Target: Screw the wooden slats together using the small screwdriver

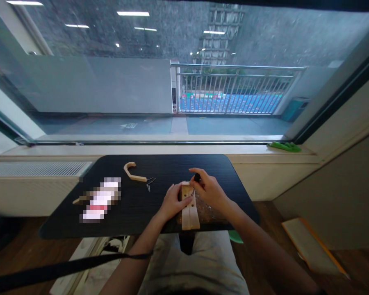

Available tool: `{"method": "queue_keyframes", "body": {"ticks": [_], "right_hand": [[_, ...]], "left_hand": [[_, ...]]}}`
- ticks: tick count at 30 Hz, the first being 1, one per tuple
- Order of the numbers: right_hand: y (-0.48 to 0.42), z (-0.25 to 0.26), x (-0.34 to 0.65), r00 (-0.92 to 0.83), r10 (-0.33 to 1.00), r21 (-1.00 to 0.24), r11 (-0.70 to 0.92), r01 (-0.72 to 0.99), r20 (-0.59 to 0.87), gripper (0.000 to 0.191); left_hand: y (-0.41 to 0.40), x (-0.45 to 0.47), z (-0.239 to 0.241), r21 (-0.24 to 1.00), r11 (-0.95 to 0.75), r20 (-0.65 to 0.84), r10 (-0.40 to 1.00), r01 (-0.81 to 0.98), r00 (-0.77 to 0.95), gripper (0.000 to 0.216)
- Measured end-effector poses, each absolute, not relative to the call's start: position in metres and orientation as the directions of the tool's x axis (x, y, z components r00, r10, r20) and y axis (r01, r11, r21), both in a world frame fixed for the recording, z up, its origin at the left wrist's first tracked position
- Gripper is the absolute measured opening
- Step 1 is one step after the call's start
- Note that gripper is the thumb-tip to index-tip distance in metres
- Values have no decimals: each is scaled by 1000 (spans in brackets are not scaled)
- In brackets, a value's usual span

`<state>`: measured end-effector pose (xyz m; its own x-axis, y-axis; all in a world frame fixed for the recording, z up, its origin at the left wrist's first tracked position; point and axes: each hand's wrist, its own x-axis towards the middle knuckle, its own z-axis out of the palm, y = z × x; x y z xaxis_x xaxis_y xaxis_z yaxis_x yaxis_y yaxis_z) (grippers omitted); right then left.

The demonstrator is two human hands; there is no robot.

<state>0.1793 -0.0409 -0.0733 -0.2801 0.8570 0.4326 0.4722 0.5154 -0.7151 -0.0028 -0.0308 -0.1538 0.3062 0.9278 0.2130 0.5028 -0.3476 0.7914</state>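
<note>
A pale wooden piece with several dark holes (190, 218) lies near the front edge of the black table. My left hand (172, 201) is closed around its left side, the thumb pressing on its top. My right hand (209, 191) is closed on a small black-handled tool (197, 177) over the far end of the wood; the tool's tip is hidden by the fingers. Under the wooden piece is a brown board (209, 212) with light specks on it. Farther left lie a hook-shaped wooden piece (138, 178) and several small screws (148, 187).
The black table (135, 217) stands against a window sill (160, 150). On its left side is a pixelated patch (100, 200) with a pale wooden tip beside it. A green cloth-like item (284, 146) lies on the sill. A black strap (74, 266) crosses the lower left.
</note>
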Motion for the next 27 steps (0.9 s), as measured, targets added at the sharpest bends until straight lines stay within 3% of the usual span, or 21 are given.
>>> {"method": "queue_keyframes", "body": {"ticks": [6, 20, 27], "right_hand": [[-43, -76, 182, -252, 852, -705, 521, 482, 458, 27], [-52, -67, 186, -305, 887, -769, 454, 449, 345, 43], [-49, -68, 185, -307, 885, -743, 463, 484, 351, 40]], "left_hand": [[-33, -3, -153, 749, -378, 236, 920, 544, 313, 43], [-34, -2, -148, 709, -420, 283, 905, 567, 316, 30], [-34, -1, -149, 695, -431, 305, 901, 575, 307, 26]]}}
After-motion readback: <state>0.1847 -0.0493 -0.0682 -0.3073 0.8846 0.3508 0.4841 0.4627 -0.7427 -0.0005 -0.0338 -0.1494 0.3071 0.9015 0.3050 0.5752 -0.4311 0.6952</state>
